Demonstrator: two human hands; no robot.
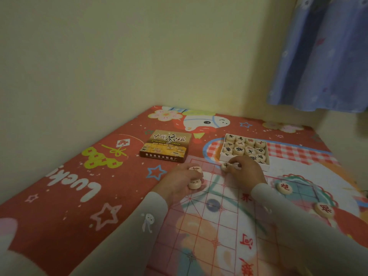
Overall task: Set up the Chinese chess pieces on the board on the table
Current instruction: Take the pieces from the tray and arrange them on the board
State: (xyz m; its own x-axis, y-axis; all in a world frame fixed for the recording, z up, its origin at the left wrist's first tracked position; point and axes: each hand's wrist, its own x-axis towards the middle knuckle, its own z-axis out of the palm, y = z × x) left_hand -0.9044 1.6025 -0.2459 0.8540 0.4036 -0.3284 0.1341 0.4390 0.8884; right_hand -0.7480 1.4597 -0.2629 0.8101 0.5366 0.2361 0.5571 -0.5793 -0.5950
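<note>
Head view: a person sits at a table (pixel 65 176) covered by a red cartoon cloth. A thin, see-through board (pixel 209 232) with red grid lines lies at six o'clock, running from the bottom edge up toward the centre.

The left hand (pixel 179 180), just left of centre on the board's far left corner, curls round at least two round wooden pieces: one red-marked piece (pixel 194 169) at the fingertips and a second piece (pixel 194 184) lower in the palm.

The right hand (pixel 245 172), at about three o'clock from the left hand and near it, has its fingers bent over a piece with a black mark (pixel 225 166) at the board's far edge. It appears to pinch that piece, though the grip is partly hidden.

Just beyond this hand, at one o'clock, an open white tray (pixel 223 150) holds most of the pieces in rows. Its printed lid (pixel 166 148) lies at eleven o'clock.

Two red-marked pieces sit at the board's right side at about four o'clock, one nearer the tray (pixel 284 187), another (pixel 324 209) closer to the person.

Likely risks: the left hand, carrying several pieces, could let one slip and roll. The thin sheet could slide or wrinkle under a sleeve, knocking placed pieces off their crossings. The right wrist, close to the tray, could nudge it.
</note>
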